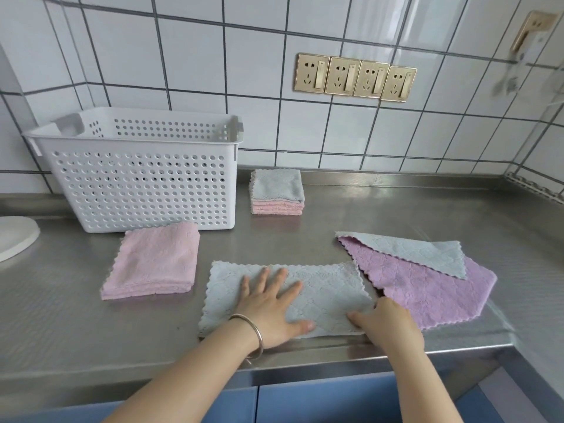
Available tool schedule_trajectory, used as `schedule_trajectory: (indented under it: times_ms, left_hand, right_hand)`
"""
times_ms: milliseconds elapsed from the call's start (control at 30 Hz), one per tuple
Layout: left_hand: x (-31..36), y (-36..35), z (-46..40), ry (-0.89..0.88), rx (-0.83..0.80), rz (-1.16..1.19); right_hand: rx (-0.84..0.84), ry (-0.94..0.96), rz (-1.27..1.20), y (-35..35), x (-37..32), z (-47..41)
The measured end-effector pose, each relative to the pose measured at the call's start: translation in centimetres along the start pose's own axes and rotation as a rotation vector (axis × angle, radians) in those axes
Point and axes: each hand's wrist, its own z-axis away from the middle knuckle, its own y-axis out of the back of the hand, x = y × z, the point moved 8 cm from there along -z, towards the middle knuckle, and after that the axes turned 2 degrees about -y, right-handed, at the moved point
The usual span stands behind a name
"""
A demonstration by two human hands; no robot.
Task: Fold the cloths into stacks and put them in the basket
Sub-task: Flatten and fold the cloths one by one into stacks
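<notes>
Just one view here, a wide-angle head cam looking forward and down over a steel counter (305, 239). It sits close above the near edge, so both forearms come in from the bottom of the frame. It faces the tiled wall (213, 56) at the far side, and the grout lines bend toward the corners. The white basket (140, 184) stands far left, the sockets (355, 77) upper right.

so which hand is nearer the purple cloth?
Right. The right hand grips the grey cloth's right end, right beside the purple cloth. The left hand presses flat mid-cloth, farther left.
</notes>
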Motion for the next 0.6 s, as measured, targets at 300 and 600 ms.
schedule_trajectory:
  times_ms: [300, 600]
  left_hand:
    - [1.2, 5.1, -0.5, 0.081, 0.15, 0.776]
    - [-5.2, 7.3, 1.9, 0.338, 0.406, 1.065]
  right_hand:
    - [0.607, 0.557, -0.099, 0.8, -7.0, 5.0]
    - [0.457, 0.96, -0.162, -4.2, -11.0, 7.9]
